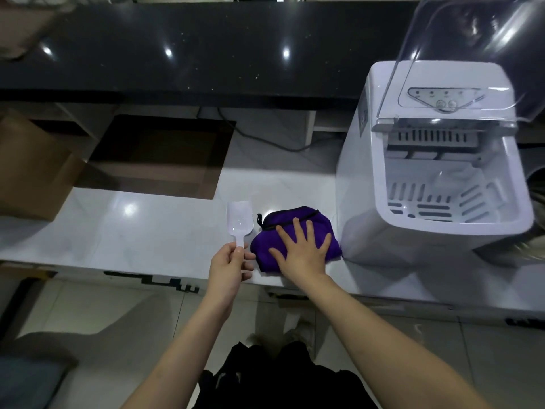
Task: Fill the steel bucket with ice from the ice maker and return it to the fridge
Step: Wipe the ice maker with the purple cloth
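left grip (231,265) pinches scoop (239,221) handle; right grip (302,250) flat on cloth (295,228), ice maker (433,172) beside.

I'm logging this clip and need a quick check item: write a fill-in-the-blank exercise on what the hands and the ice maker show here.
1. The left hand holds a white plastic ____ by its handle.
2. The right hand lies flat, fingers spread, on a folded ____ cloth.
3. The clear lid of the ice maker is ____.
4. The ice maker stands to the ____ of the cloth on the white counter.

Missing words: scoop; purple; open; right
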### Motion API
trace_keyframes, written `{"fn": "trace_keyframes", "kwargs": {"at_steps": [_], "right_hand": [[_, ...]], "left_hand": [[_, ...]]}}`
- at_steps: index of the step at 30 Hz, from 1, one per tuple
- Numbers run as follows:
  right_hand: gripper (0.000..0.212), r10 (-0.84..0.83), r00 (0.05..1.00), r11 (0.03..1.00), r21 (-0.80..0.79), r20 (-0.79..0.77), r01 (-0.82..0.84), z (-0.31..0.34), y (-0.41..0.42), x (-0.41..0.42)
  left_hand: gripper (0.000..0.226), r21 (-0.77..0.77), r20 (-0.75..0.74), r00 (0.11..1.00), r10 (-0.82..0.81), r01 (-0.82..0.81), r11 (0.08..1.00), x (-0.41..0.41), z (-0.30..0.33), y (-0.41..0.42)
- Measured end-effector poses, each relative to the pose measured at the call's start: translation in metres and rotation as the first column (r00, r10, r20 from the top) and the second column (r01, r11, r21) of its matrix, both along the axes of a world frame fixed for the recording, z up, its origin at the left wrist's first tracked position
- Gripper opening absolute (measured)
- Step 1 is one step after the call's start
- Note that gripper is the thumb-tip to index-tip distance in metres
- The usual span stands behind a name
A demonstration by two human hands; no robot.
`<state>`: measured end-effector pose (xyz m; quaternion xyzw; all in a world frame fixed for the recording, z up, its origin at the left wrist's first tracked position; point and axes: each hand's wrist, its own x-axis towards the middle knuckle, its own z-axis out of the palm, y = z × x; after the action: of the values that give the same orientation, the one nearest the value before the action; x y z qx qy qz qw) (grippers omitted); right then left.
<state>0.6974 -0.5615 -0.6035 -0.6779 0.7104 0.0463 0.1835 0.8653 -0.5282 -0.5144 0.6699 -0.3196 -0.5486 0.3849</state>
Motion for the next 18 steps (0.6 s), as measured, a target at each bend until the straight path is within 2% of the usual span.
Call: {"fn": "trace_keyframes", "kwargs": {"at_steps": [9,18], "right_hand": [[0.056,-0.101,0.994,0.994,0.046,0.048,0.099,0.010,0.026,0.016],[0.041,-0.151,0.977,0.986,-0.042,0.148,0.159,0.018,0.035,0.013]], "left_hand": [[0.021,-0.025,-0.050,0.997,-0.053,0.051,0.998,0.009,0.008,0.012],[0.023,-0.035,-0.047,0.996,-0.077,0.075,0.997,0.033,0.015,0.033]]}}
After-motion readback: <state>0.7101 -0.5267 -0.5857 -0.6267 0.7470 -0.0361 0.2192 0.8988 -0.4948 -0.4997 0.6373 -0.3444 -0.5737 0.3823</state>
